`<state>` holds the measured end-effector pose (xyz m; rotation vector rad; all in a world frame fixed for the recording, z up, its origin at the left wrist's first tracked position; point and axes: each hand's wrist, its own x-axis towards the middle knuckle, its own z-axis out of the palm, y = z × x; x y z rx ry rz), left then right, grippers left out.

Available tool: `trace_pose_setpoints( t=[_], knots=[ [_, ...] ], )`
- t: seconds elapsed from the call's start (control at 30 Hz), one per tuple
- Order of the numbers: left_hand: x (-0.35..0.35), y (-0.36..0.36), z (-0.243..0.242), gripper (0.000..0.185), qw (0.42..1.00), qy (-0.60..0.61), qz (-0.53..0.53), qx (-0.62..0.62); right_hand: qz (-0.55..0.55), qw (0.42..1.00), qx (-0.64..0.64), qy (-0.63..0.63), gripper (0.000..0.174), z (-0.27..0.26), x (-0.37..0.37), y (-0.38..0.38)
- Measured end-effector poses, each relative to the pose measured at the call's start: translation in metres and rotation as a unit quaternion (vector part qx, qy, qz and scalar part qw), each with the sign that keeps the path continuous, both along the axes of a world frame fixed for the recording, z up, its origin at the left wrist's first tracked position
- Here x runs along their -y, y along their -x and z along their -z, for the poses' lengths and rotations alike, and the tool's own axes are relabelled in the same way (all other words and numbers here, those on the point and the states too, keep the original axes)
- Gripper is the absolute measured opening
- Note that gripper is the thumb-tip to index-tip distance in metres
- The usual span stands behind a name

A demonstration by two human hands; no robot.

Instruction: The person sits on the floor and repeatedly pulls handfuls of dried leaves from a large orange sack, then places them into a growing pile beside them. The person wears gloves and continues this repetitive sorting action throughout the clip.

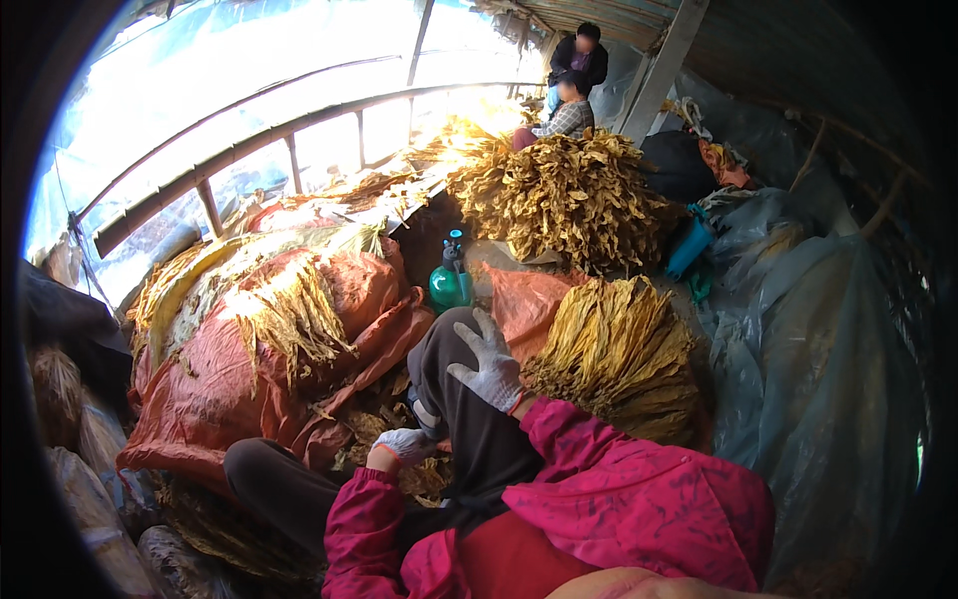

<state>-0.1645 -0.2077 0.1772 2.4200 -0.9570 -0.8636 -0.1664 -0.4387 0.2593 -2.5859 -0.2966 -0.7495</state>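
In a white knitted glove, my right hand [492, 368] rests with spread fingers on the raised knee of my dark trousers [443, 352]. My left hand [408, 445], gloved the same way, is low between my legs beside my shoe [426, 417]; its fingertips are hidden, so I cannot tell if they grip anything. Dried brown leaves [426, 479] lie loose under and around it. To the right of my knee sits a bundle of yellow dried leaves [621, 344], which look like tobacco. More long leaves [296, 314] drape over a red woven plastic sheet [217, 397] on the left.
A green pump spray bottle [449, 288] stands beyond my knee. Behind it rises a large leaf heap [561, 195], with a blue bottle [688, 243] to its right. Two people [576, 112] are at the back. A bamboo rail [247, 153] runs left; plastic sheeting [816, 337] hangs right.
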Motion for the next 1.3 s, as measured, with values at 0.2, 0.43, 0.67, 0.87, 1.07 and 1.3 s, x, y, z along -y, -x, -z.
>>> trace_pose_setpoints(
  t=[0.2,0.43,0.67,0.87,1.07,1.3],
  knots=[
    [-0.004,-0.003,0.007,0.043,0.999,-0.009,0.03,-0.002,-0.017,1.0,0.017,-0.018,0.057,0.004,0.002,-0.003],
    [0.001,-0.02,0.028,0.044,0.99,0.04,0.026,-0.13,-0.029,0.994,0.031,-0.102,0.028,0.002,0.011,-0.014],
    [-0.006,-0.085,-0.001,0.043,0.995,0.078,-0.024,-0.06,-0.124,0.949,-0.218,-0.19,0.027,-0.089,0.077,-0.1],
    [-0.032,-0.111,0.006,0.043,0.971,0.204,-0.118,-0.049,-0.092,0.932,0.053,-0.347,0.022,-0.145,0.04,-0.16],
    [-0.065,-0.133,0.044,0.045,0.967,0.188,-0.155,-0.074,-0.451,0.791,-0.394,0.128,0.045,-0.093,-0.075,-0.156],
    [-0.116,-0.161,0.084,0.042,0.866,0.292,-0.399,0.071,-0.376,0.809,-0.377,0.25,0.048,-0.01,-0.141,-0.255]
  ],
)
